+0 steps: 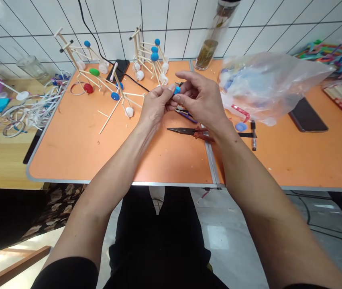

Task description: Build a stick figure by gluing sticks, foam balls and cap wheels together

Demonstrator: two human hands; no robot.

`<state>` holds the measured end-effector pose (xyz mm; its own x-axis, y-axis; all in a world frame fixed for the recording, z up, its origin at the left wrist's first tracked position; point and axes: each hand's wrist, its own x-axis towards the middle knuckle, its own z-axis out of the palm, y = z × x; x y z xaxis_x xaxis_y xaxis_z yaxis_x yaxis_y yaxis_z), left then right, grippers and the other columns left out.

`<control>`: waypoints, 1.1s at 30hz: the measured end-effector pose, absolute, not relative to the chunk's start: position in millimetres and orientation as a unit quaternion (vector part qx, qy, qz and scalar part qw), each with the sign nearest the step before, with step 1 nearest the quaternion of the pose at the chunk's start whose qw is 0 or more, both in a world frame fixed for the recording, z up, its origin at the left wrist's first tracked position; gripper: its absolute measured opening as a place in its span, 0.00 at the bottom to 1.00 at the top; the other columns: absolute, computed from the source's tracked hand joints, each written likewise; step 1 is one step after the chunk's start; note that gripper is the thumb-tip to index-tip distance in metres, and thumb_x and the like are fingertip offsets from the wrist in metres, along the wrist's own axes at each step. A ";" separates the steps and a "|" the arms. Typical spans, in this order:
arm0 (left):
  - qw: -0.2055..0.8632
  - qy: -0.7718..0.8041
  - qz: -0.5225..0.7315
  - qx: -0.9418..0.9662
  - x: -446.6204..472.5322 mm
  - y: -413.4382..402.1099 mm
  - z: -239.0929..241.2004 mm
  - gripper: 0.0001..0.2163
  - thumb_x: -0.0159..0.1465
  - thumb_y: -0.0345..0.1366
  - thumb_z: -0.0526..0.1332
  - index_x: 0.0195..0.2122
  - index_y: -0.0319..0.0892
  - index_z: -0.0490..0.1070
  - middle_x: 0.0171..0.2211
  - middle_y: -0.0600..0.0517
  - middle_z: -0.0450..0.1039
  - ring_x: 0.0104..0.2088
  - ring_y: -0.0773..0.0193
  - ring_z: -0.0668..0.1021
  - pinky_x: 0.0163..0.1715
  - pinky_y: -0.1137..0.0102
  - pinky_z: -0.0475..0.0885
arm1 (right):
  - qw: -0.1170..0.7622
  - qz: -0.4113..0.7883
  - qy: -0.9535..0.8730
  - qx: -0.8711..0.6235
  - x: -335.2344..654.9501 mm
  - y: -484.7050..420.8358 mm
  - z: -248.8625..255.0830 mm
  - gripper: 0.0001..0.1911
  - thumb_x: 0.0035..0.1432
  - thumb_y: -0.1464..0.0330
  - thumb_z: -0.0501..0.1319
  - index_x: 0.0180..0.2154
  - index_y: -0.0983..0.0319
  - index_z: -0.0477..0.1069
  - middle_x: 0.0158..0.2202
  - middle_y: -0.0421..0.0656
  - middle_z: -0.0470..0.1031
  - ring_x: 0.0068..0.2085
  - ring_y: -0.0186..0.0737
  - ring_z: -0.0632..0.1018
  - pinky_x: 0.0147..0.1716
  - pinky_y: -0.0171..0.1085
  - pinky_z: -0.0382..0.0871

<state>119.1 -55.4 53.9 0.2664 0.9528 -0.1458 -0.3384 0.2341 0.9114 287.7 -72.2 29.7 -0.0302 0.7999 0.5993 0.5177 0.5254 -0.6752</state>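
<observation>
My left hand [155, 105] and my right hand [199, 98] meet above the orange table [77, 148]. Both pinch a small blue cap [176, 90] between their fingertips. Just below them lie red-handled pliers [189, 131] and a purple-handled tool [186, 115]. Left of my hands stand stick models: one with red, green and blue caps [94, 78], another with blue and white caps [149, 56].
A clear plastic bag [267, 86] of parts sits to the right, with a loose blue cap [241, 127], a black marker [253, 136] and a phone [308, 115] nearby. A second phone [119, 68] with a cable lies at the back. White straps [38, 108] pile at the left edge. A tall jar [214, 36] stands behind.
</observation>
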 end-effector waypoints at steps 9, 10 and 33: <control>0.671 0.383 0.473 0.423 116.6 -56.5 53.6 0.17 0.73 0.49 0.79 0.36 0.44 0.80 0.26 0.58 0.79 0.26 0.75 0.80 0.32 0.81 0.77 | 0.520 0.069 -0.698 -0.488 278.9 -77.9 31.0 0.09 0.71 0.54 0.75 0.50 0.45 0.88 0.45 0.43 0.90 0.47 0.54 0.87 0.50 0.57 0.86; 0.667 0.387 0.474 0.426 116.6 -57.0 53.4 0.16 0.73 0.48 0.79 0.36 0.44 0.80 0.26 0.58 0.78 0.27 0.75 0.80 0.32 0.82 0.76 | 0.517 0.066 -0.701 -0.487 278.7 -78.5 31.7 0.08 0.71 0.55 0.75 0.50 0.44 0.87 0.46 0.42 0.90 0.48 0.54 0.86 0.50 0.56 0.86; 0.743 0.320 0.445 0.384 114.0 -59.8 54.0 0.14 0.78 0.47 0.73 0.42 0.43 0.81 0.42 0.48 0.91 0.50 0.58 0.93 0.52 0.68 0.87 | 0.498 0.021 -0.705 -0.504 274.9 -83.8 33.0 0.11 0.70 0.57 0.74 0.53 0.42 0.86 0.56 0.43 0.90 0.60 0.60 0.86 0.60 0.60 0.87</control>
<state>114.0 -59.8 54.0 0.3984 0.9074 -0.1340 -0.4152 0.3087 0.8557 274.9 -83.8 33.0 0.0052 0.7318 0.6815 0.6902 0.4905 -0.5319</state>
